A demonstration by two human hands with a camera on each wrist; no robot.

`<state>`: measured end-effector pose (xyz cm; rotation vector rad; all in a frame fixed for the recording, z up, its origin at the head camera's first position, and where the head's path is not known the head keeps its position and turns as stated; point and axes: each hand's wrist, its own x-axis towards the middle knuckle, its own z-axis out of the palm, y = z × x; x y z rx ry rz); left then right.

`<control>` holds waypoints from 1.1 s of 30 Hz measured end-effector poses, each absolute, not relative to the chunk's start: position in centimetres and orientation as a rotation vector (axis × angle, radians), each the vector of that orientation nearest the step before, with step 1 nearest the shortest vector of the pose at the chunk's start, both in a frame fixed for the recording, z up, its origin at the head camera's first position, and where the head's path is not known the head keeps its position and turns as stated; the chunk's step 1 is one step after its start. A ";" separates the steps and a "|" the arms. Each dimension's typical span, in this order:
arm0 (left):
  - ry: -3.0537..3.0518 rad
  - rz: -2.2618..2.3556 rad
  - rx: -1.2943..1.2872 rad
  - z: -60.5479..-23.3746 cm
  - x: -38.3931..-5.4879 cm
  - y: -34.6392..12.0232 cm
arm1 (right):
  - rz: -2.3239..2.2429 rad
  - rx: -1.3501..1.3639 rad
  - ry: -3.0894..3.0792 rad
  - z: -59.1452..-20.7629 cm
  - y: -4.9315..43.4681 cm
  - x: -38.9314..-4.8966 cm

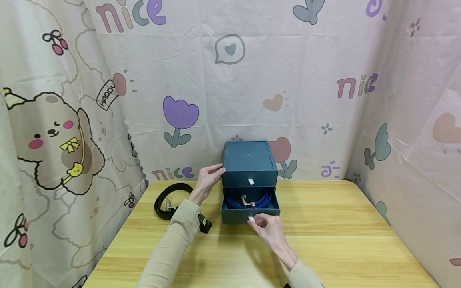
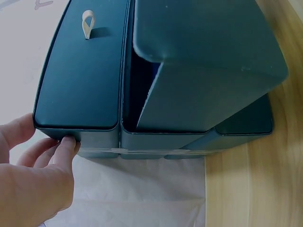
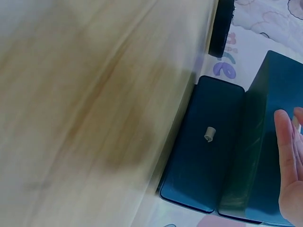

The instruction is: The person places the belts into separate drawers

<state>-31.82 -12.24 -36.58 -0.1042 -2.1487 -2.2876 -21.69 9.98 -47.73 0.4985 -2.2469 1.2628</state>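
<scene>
A dark teal drawer box [image 1: 248, 156] stands at the back of the table. My left hand [image 1: 207, 182] holds its upper left corner, the thumb at the top edge and the fingertips against the side, as the left wrist view shows. My right hand [image 1: 268, 230] pinches the small white pull tab [image 1: 251, 219] of a drawer [image 1: 234, 216] that stands pulled out below the top one. Inside that drawer lies a coiled blue belt [image 1: 264, 199] with a silver buckle [image 1: 247, 202]. In the left wrist view the top drawer [image 2: 85, 80] is pushed in, its loop tab showing.
A coiled black belt [image 1: 160, 200] with a silver buckle lies on the table left of the box, partly behind my left sleeve. The lowest drawer [image 3: 203, 156] is pushed in beneath the pulled-out one. Printed curtain [image 1: 234, 88] hangs close behind the box.
</scene>
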 end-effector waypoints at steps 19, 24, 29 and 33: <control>-2.139 -2.319 -0.098 -36.5 -31.9 -12.3 | 1.278 0.401 -2.300 -47.4 9.8 -22.5; -2.145 -2.308 -0.100 -36.5 -31.9 -12.3 | 1.283 0.395 -2.305 -47.5 9.8 -22.7; -2.157 -2.297 -0.095 -36.5 -31.8 -12.3 | 1.292 0.394 -2.309 -47.6 9.8 -23.0; -2.155 -2.298 -0.090 -36.5 -31.8 -12.3 | 1.305 0.396 -2.305 -47.7 9.8 -23.3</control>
